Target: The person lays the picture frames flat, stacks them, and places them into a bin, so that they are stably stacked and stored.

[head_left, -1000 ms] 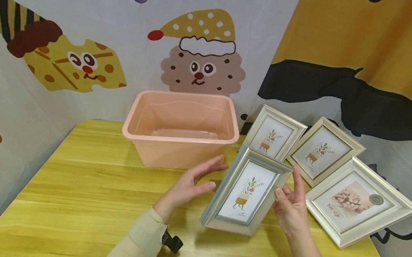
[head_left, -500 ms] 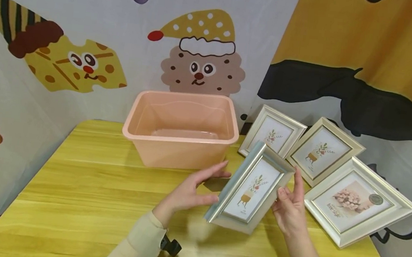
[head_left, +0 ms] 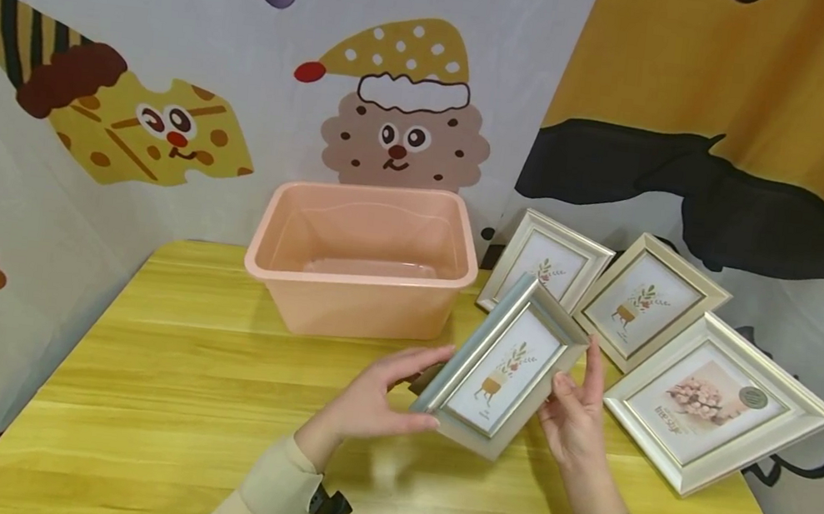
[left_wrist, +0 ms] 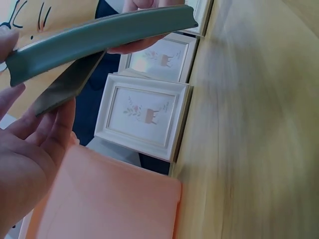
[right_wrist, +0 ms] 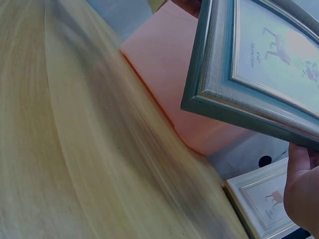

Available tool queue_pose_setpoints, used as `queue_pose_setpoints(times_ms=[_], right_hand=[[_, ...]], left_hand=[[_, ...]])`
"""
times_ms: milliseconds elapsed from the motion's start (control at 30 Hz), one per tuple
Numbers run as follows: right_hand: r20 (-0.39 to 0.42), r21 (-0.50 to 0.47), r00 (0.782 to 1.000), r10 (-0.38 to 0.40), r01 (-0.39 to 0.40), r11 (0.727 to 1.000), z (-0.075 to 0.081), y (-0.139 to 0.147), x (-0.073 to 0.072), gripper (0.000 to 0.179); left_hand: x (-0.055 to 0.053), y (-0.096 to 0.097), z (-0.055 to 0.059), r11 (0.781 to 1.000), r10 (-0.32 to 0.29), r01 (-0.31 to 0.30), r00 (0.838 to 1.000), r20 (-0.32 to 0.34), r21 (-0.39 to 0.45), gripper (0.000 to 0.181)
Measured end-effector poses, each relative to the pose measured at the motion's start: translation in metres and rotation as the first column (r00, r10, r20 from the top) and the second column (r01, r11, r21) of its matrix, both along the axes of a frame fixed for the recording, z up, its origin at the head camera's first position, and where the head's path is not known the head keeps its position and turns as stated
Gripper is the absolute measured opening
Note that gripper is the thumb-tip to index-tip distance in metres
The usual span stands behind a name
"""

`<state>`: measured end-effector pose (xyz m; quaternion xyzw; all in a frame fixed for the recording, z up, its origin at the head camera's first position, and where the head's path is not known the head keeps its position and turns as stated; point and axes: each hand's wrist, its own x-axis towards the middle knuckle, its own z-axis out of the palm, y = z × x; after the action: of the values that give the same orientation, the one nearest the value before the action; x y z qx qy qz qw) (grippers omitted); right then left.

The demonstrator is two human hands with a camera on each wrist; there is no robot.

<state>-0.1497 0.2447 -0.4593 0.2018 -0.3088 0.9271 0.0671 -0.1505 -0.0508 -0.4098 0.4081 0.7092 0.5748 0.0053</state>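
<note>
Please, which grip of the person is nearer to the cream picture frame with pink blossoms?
Right. The right grip is just left of the blossom picture frame in the head view; the left grip is farther left, across the held silver photo frame.

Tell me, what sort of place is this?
Possibly a decorated indoor corner set up for tabletop work. A pale cloth-like backdrop printed with cartoon faces hangs behind a yellow wood-grain table, with a silvery rectangular picture frame held above it.
</note>
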Motion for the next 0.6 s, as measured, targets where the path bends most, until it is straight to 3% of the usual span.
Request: queue_pose_setpoints(times_ms=[233, 400, 600], right_hand=[[-0.021, -0.042, 1.0, 0.007, -0.008, 0.999, -0.005, -0.003, -0.003, 0.078], [0.0, -0.014, 0.999, -0.033, 0.033, 0.999, -0.005, -0.006, -0.002, 0.077], [-0.005, -0.022, 1.0, -0.031, 0.031, 0.999, -0.005, -0.008, -0.002, 0.076]], left_hand=[[0.001, -0.001, -0.004, 0.998, -0.023, 0.022, 1.0, 0.002, 0.053, 0.076], [0.001, -0.002, -0.008, 0.995, -0.045, 0.045, 0.999, 0.002, 0.093, 0.072], [0.005, -0.003, -0.01, 0.991, -0.045, 0.041, 0.999, 0.03, 0.125, 0.068]])
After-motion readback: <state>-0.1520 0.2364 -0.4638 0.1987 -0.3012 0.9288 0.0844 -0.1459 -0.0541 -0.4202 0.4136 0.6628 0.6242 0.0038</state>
